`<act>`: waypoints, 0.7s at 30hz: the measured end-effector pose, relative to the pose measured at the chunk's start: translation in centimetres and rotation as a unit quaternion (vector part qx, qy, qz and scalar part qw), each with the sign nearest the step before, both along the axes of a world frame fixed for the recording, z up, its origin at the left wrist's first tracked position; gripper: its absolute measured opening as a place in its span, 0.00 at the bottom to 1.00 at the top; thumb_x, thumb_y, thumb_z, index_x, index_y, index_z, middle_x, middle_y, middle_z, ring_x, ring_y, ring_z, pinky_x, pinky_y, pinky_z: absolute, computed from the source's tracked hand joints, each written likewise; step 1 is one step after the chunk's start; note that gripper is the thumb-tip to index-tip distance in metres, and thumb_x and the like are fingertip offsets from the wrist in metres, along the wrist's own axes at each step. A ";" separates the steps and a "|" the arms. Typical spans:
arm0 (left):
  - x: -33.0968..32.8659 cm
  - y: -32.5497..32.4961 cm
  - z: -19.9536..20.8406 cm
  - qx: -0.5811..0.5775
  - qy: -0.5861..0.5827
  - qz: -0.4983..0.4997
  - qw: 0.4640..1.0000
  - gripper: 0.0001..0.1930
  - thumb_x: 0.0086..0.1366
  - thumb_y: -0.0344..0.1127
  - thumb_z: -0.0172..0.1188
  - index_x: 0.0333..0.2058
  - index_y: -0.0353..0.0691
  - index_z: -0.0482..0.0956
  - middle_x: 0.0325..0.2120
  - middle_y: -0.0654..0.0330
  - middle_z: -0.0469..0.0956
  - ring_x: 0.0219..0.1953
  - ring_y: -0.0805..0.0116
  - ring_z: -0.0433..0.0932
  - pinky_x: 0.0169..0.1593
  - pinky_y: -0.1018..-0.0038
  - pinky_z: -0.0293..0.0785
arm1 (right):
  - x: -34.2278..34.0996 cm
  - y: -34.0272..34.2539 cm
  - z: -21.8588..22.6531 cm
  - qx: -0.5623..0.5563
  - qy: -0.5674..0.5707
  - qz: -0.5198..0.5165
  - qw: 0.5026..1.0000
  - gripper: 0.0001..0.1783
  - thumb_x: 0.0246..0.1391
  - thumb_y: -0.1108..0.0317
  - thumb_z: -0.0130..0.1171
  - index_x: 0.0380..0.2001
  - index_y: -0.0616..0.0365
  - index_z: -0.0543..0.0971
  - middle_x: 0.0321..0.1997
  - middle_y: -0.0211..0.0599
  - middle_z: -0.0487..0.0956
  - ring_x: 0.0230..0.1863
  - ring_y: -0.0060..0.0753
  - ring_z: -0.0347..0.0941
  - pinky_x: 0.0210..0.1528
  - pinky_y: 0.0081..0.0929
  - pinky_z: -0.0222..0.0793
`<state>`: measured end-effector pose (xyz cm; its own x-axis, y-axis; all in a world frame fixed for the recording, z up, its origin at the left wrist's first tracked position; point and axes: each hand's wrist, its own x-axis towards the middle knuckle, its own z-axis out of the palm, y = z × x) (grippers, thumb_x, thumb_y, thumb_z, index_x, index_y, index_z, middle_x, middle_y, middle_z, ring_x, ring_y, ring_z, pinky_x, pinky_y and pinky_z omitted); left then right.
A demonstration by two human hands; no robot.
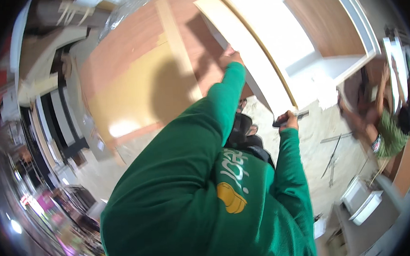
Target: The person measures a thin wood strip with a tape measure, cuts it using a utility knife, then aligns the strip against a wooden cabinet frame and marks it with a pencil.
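My left hand (pixel 232 59) is closed at the left edge of a long white panel (pixel 244 39), which has a brown strip along its other edge. The panel runs beside the bright white cabinet (pixel 304 65). My right hand (pixel 287 119), closed near the panel's near end, grips a dark hand tool. The tool (pixel 303 115) sticks out on both sides of the fist; its kind is too blurred to tell. My left fingertips are partly hidden against the panel.
A large reddish-brown board with a yellowish patch (pixel 132 92) lies to the left. At the right, a person in a green shirt (pixel 393 137) is low down near the floor, arms raised to a white frame (pixel 394 53). Thin dark rods (pixel 331 160) lie on the floor beside a white container (pixel 361 200).
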<state>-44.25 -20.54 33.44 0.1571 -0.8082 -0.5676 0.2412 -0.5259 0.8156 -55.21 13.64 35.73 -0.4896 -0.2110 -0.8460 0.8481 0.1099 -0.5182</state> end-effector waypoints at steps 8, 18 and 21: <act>-0.9 0.5 3.2 -0.002 -0.194 0.042 0.980 0.08 0.61 0.28 0.67 0.40 0.34 0.82 0.29 0.54 0.83 0.33 0.64 0.84 0.37 0.69 0.79 | -2.0 -1.1 2.2 0.125 -0.018 -0.021 0.992 0.07 0.67 0.62 0.57 0.37 0.53 0.76 0.29 0.31 0.78 0.28 0.27 0.76 0.33 0.27 0.80; 0.4 3.0 3.6 -0.027 -0.121 0.082 0.989 0.16 0.59 0.27 0.65 0.47 0.44 0.85 0.39 0.53 0.82 0.42 0.59 0.84 0.45 0.66 0.81 | -4.9 5.7 7.5 0.203 0.036 0.103 0.973 0.11 0.63 0.61 0.61 0.41 0.56 0.76 0.31 0.34 0.78 0.31 0.31 0.76 0.35 0.29 0.76; 1.4 6.0 2.4 -0.052 -0.141 0.028 0.988 0.14 0.60 0.27 0.64 0.46 0.44 0.85 0.40 0.51 0.82 0.42 0.57 0.84 0.45 0.66 0.81 | -6.5 9.7 9.3 0.203 0.036 0.134 0.969 0.19 0.61 0.60 0.64 0.50 0.55 0.74 0.39 0.36 0.79 0.35 0.31 0.75 0.39 0.33 0.75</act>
